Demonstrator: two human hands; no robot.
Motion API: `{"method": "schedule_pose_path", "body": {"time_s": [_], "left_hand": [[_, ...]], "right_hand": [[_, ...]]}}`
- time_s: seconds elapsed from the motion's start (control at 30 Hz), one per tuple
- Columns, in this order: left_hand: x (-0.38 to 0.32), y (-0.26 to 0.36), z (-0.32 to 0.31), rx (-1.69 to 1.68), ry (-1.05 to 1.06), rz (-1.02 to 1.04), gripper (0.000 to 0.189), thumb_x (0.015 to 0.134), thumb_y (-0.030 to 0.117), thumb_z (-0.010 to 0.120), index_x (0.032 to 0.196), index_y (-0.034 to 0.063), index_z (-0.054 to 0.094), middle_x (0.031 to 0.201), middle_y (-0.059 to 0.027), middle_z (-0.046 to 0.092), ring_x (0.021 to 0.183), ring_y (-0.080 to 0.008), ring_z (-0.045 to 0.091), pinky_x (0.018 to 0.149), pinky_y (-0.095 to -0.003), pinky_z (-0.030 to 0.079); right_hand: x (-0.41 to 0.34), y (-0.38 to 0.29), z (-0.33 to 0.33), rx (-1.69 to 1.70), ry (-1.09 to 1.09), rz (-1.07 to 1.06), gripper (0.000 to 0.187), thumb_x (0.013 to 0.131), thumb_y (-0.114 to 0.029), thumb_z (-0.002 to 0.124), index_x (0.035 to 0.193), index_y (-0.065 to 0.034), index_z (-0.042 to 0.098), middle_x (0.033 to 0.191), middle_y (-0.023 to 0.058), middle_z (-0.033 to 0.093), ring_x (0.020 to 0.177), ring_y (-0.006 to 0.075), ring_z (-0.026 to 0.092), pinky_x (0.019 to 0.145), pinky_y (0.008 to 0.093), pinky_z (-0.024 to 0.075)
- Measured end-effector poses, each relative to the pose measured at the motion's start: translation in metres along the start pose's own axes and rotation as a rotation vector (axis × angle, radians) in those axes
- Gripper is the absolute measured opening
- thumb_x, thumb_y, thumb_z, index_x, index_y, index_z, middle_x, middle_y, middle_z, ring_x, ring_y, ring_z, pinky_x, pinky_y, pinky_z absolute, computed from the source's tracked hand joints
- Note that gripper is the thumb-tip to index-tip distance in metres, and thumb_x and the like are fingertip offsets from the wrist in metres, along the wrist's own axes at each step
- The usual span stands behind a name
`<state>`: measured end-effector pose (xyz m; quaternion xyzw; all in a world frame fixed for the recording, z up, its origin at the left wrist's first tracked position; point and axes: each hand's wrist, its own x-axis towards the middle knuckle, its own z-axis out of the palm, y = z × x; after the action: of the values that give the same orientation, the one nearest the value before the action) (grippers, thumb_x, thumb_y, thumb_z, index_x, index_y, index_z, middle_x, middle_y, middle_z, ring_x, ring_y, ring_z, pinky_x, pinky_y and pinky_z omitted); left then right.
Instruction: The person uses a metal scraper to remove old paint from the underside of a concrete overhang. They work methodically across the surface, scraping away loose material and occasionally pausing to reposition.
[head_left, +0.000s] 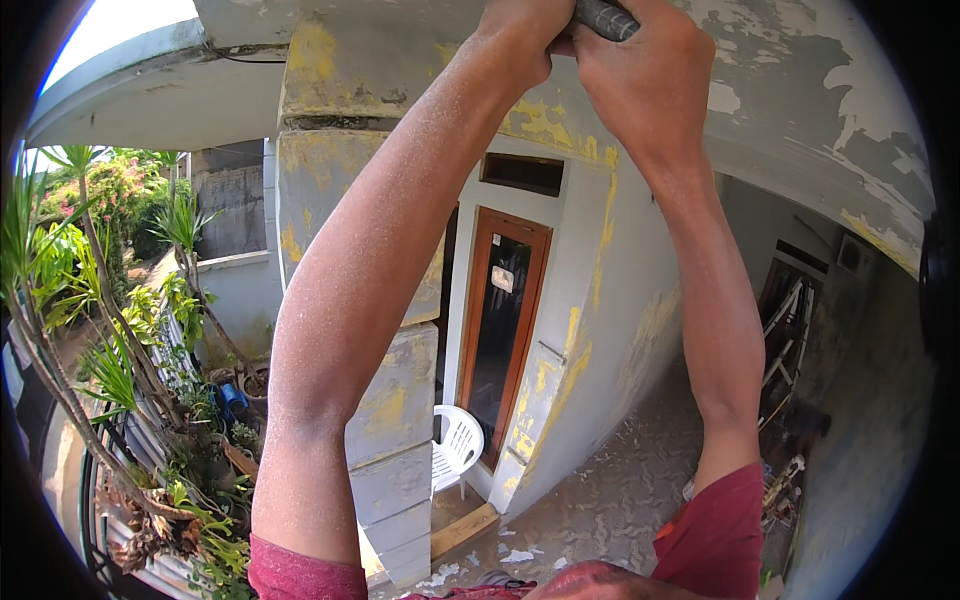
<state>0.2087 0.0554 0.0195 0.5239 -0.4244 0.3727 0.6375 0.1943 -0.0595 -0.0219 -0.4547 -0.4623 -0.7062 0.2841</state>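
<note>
Both of my arms are raised overhead, dusted with pale powder. My right hand (649, 64) is closed around the dark, ridged handle (609, 19) of a tool, whose working end lies beyond the top of the picture. Right beside that handle is my left hand (525, 30); its fingers are cut off by the upper edge, so its grip does not show. Around the hands is a grey concrete overhang (780, 52) with peeling paint and lighter bare patches. Yellow paint remnants (551, 124) mark the beam below them.
A weathered pillar (394, 397) stands left of a brown-framed glass door (506, 337). By the door is a white plastic chair (457, 442). Paint flakes (517, 555) litter the patterned paving (600, 495). A ladder (787, 337) leans at the right; potted plants (180, 420) crowd the left.
</note>
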Motion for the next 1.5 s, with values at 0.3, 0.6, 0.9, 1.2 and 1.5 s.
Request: {"method": "schedule_pose_path", "body": {"time_s": [0.3,0.6,0.9,1.2,1.5], "left_hand": [[0.012,-0.014,-0.020,-0.064,0.041,-0.103,0.027,0.100,0.017,0.054,0.096,-0.0069,0.067,0.084,-0.0137,0.067,0.069,-0.0211,0.067,0.054,-0.0368,0.050],[0.027,-0.024,-0.038,-0.035,-0.009,-0.043,0.028,0.097,0.015,0.054,0.095,-0.0092,0.066,0.086,-0.0133,0.068,0.071,-0.0223,0.068,0.055,-0.0377,0.052],[0.030,-0.036,-0.049,-0.171,0.060,-0.073,0.029,0.096,0.015,0.053,0.096,-0.0106,0.065,0.085,-0.0152,0.067,0.066,-0.0198,0.064,0.049,-0.0352,0.044],[0.035,-0.048,-0.092,-0.181,-0.005,-0.085,0.029,0.103,0.015,0.049,0.094,-0.0084,0.065,0.084,-0.0127,0.067,0.072,-0.0220,0.069,0.056,-0.0358,0.053],[0.041,-0.058,-0.116,-0.058,0.081,-0.098,0.032,0.102,0.015,0.057,0.113,-0.0145,0.056,0.104,-0.0155,0.062,0.085,-0.0197,0.064,0.067,-0.0375,0.054]], "right_hand": [[-0.004,0.003,0.017,-0.111,-0.012,-0.088,0.016,0.079,-0.003,0.072,0.095,-0.0008,0.070,0.082,0.0251,0.069,0.077,0.0438,0.069,0.066,0.0448,0.0541],[-0.012,0.010,0.046,-0.088,0.081,-0.144,0.015,0.080,0.001,0.071,0.095,0.0002,0.070,0.081,0.0247,0.069,0.078,0.0416,0.071,0.064,0.0423,0.0546],[-0.011,0.008,0.056,-0.159,-0.019,-0.134,0.017,0.083,0.000,0.070,0.100,-0.0001,0.072,0.081,0.0211,0.072,0.075,0.0353,0.073,0.065,0.0378,0.0554],[-0.012,0.010,0.097,-0.172,-0.088,-0.084,0.016,0.083,-0.001,0.069,0.099,0.0006,0.072,0.083,0.0240,0.071,0.076,0.0407,0.072,0.066,0.0427,0.0555],[-0.019,0.037,0.127,-0.267,-0.155,-0.083,0.020,0.084,-0.003,0.072,0.104,-0.0037,0.074,0.080,0.0148,0.075,0.077,0.0307,0.076,0.067,0.0358,0.0573]]}}
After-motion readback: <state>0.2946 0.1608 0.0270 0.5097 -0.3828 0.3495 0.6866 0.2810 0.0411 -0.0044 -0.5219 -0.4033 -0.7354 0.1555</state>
